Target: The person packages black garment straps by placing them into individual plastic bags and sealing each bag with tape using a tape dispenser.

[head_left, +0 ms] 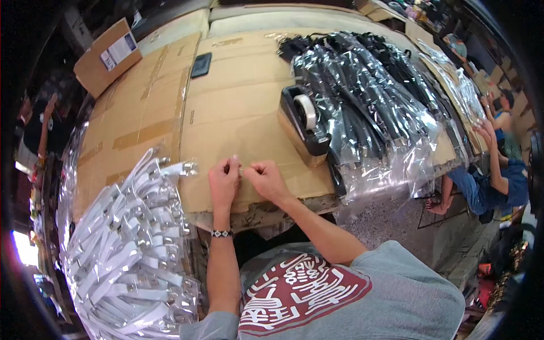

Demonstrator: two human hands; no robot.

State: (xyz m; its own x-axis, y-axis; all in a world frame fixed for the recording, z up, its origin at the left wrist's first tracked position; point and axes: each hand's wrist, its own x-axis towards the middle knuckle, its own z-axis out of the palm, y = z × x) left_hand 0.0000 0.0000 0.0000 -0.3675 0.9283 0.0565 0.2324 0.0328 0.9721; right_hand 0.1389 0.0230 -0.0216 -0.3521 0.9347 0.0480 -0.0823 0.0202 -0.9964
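Note:
My left hand and my right hand are close together near the front edge of the cardboard-covered table. Both have their fingers pinched, and whatever sits between the fingertips is too small or too clear to make out. Left of my hands lies a big pile of white straps with metal ends, packed in clear plastic bags. To the right, a black tape dispenser carries a roll of clear tape. Beyond it is a heap of black straps, also in clear bags.
A dark phone-like rectangle lies toward the back. A cardboard box with a white label stands at the back left. At right, a co-worker in blue sits low beside the table, reaching toward more plastic bags. Other people are farther off.

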